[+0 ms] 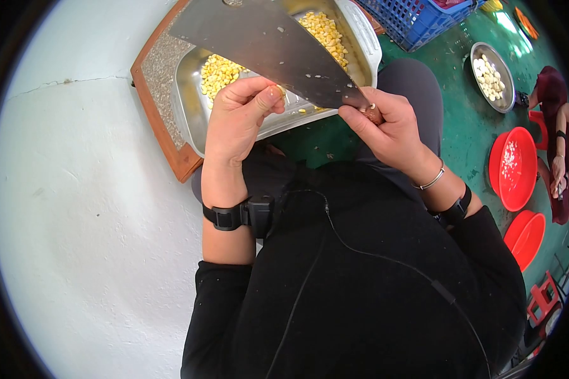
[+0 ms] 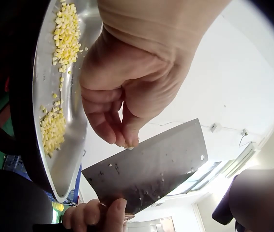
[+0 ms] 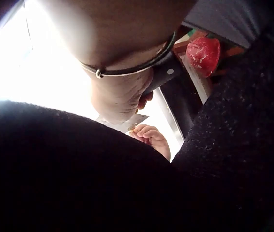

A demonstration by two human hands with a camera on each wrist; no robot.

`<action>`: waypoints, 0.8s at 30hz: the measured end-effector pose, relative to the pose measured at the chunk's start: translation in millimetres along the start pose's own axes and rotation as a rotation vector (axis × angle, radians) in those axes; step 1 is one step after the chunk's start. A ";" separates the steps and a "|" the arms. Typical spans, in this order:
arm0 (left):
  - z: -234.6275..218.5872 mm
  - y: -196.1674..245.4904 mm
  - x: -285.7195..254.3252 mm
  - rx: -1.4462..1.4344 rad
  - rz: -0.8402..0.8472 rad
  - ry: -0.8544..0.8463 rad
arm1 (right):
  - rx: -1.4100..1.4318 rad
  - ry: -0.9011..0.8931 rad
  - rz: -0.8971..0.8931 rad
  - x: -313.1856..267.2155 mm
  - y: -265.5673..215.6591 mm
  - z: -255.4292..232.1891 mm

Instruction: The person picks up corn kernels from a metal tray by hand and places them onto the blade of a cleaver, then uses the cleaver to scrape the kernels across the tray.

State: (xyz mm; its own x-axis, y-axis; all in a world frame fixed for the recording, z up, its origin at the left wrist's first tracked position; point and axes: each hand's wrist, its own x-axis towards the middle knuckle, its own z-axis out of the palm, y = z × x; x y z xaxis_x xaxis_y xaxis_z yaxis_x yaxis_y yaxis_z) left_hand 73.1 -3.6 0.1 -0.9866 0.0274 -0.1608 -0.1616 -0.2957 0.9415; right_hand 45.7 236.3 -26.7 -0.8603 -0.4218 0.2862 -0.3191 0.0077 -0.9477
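Note:
My right hand (image 1: pixel 391 129) grips the handle of a broad cleaver (image 1: pixel 265 50), its blade pointing up and left across a metal tray (image 1: pixel 196 129). Small pale flecks cling to the steel. Thumb and fingertips of my left hand (image 1: pixel 234 123) pinch a small pale-yellow piece (image 1: pixel 279 90) close to the blade's edge. In the left wrist view these fingertips sit right at the edge of the cleaver (image 2: pixel 146 169). Two heaps of small yellow kernel-like pieces (image 1: pixel 220 77) lie in the tray, partly hidden behind the blade.
Under the tray is a speckled stool top with a wooden rim (image 1: pixel 165 136). A blue crate (image 1: pixel 414 25) stands beyond. To the right are a metal bowl of whitish pieces (image 1: pixel 489 79), red basins (image 1: pixel 513 167), and another person's arm (image 1: pixel 558 161). A pale wall (image 1: pixel 95 189) fills the left.

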 end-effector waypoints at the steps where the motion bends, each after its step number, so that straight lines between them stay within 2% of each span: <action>1: -0.2 0.1 -0.2 0.000 0.000 -0.001 | 0.006 -0.005 0.000 0.2 -0.2 -0.1; 4: -0.6 -0.2 -0.8 0.094 -0.017 0.006 | 0.017 -0.005 -0.002 1.7 -3.1 0.6; 12: -3.6 0.0 -0.7 -0.068 -0.010 -0.024 | 0.022 -0.008 -0.003 1.0 -0.4 0.9; 18: -3.7 2.7 0.1 -0.091 0.006 -0.044 | 0.000 -0.022 0.034 -2.4 -0.9 -2.6; 24: 1.6 3.1 -0.3 -0.004 0.031 -0.040 | 0.018 -0.018 -0.004 1.9 -1.1 -1.4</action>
State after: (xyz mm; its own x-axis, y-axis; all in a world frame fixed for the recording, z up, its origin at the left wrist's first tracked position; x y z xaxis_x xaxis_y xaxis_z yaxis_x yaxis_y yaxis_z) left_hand 72.9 -3.0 3.5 -0.9912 0.0565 -0.1193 -0.1309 -0.3009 0.9446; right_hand 43.8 236.8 -25.0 -0.8515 -0.4384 0.2877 -0.3151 -0.0107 -0.9490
